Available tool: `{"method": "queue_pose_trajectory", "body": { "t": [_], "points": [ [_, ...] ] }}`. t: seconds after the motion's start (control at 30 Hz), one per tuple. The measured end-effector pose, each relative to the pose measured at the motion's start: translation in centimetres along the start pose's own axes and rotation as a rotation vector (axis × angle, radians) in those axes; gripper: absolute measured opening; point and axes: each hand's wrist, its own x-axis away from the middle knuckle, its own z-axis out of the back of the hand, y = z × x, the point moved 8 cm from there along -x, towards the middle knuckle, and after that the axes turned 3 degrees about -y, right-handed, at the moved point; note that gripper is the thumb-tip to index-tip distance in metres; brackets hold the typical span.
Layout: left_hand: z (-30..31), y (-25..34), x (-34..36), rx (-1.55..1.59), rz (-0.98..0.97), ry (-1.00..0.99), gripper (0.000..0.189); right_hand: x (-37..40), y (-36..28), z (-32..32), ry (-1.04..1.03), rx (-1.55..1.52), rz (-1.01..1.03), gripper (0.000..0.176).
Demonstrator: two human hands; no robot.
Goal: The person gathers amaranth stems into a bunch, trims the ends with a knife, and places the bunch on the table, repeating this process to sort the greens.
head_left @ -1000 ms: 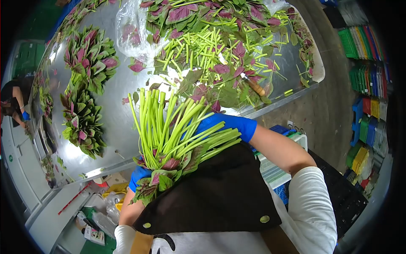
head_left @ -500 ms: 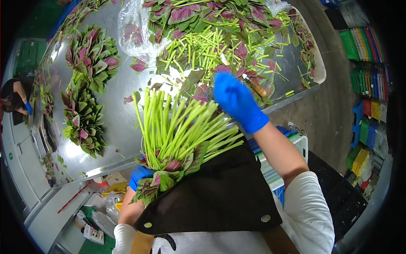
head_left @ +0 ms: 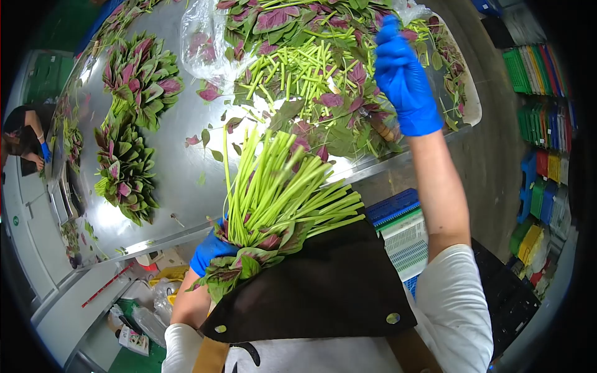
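Note:
My left hand [head_left: 211,252], in a blue glove, is closed around a bunch of amaranth greens [head_left: 267,193]. Its pale green stems fan upward and the green-and-purple leaves hang low against my dark apron [head_left: 311,280]. My right hand [head_left: 407,87], also gloved in blue, is held over the right side of the table with its fingers drawn together; whatever they hold, if anything, is hidden. Below that hand lies a wooden handle [head_left: 382,129], partly covered by leaves. Cut stem pieces [head_left: 298,74] and loose leaves are heaped left of it.
Two amaranth bunches [head_left: 127,174] lie on the metal table [head_left: 186,168] at left. A clear plastic bag [head_left: 208,50] is by the pile. Crates [head_left: 407,242] stand below the table edge at right. At far left another person's gloved hand [head_left: 45,150] shows.
My right hand has moved up and right, away from the stems and over the leaf pile. My left hand, still holding the bunch, has shifted slightly right in view.

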Motion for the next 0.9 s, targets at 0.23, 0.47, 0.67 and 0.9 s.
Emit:
{"method": "queue_pose_trajectory", "body": {
  "t": [0.23,0.47,0.67,0.9],
  "points": [
    [-0.7,-0.5,-1.1,-0.182,0.038,-0.067,0.078,-0.1,-5.7,-13.3,-0.305,0.857,0.331,0.044],
    [-1.8,0.2,-1.9,-0.727,0.268,-0.36,0.079,10.0,11.2,-16.5,-1.432,0.958,-0.796,0.105],
    [-4.2,1.6,-3.9,-0.929,0.095,-0.663,0.097,16.5,9.5,-15.1,-1.209,0.593,-0.806,0.081],
    [-3.3,7.8,-4.8,-0.618,-0.187,-0.382,0.071,18.0,9.5,-13.9,-0.85,1.015,-0.741,0.069]
  ]
}}
